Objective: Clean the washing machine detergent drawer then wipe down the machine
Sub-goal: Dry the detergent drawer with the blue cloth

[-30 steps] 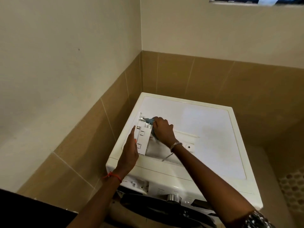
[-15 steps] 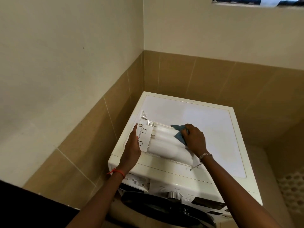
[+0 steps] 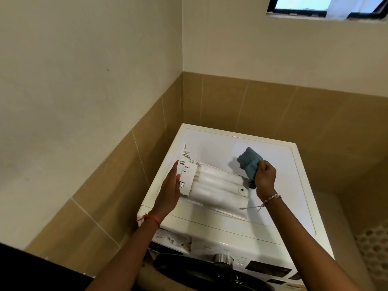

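Note:
The white detergent drawer (image 3: 212, 183) lies upside down on the lid of the white washing machine (image 3: 279, 198), its back end pointing left. My left hand (image 3: 171, 189) rests flat against that left end with straight fingers. My right hand (image 3: 265, 177) grips a blue cloth (image 3: 249, 160) just past the drawer's right end, lifted a little off the lid. The cloth sticks up and to the left out of my fist.
The machine stands in a corner between tan-tiled walls (image 3: 130, 177). Its empty drawer slot (image 3: 174, 240), dial (image 3: 223, 258) and dark door (image 3: 207, 274) face me below. A window (image 3: 323, 7) sits high on the back wall.
My right hand swept the blue cloth from the drawer's left end along its length to beyond its right end and lifted it. My left hand stayed against the left end.

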The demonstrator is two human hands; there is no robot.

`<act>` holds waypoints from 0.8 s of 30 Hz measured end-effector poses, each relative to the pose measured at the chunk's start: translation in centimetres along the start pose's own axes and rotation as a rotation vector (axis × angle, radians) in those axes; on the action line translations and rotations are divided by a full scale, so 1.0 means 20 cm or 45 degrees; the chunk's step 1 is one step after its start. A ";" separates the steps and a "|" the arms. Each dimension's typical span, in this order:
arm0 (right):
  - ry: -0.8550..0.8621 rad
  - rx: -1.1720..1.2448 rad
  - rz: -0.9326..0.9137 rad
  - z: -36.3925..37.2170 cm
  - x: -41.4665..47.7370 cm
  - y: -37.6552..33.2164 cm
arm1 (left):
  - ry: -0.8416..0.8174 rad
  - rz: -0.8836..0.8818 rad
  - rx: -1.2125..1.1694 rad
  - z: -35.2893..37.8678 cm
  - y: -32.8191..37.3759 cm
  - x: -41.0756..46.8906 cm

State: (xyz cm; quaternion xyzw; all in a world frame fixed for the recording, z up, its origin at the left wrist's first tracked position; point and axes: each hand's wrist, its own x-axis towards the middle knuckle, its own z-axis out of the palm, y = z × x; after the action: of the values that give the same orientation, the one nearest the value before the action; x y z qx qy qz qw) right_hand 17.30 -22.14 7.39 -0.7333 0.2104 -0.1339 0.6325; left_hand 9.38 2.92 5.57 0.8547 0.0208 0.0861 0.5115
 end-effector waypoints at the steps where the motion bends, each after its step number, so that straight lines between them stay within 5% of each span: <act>1: -0.042 0.031 -0.022 0.04 -0.02 -0.03 | -0.005 0.004 -0.017 0.00 0.00 0.00; 8: -0.476 0.139 -0.297 0.41 -0.26 -0.24 | -0.014 0.074 -0.005 0.00 -0.03 -0.05; 13: -0.847 -0.169 -0.567 0.59 -0.43 -0.30 | 0.049 0.145 0.128 0.01 -0.03 -0.09; 19: -0.902 -0.297 -0.552 0.53 -0.40 -0.30 | 0.098 0.197 0.151 0.01 -0.03 -0.13; 24: -0.738 -0.507 -0.532 0.32 -0.23 -0.22 | 0.074 0.218 0.090 0.00 -0.05 -0.14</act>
State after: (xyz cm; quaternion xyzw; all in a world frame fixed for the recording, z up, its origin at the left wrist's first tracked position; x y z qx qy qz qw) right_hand 16.92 -13.94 11.09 -0.8757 -0.1083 -0.0040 0.4705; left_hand 6.61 3.02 4.27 0.8680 -0.0343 0.1536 0.4710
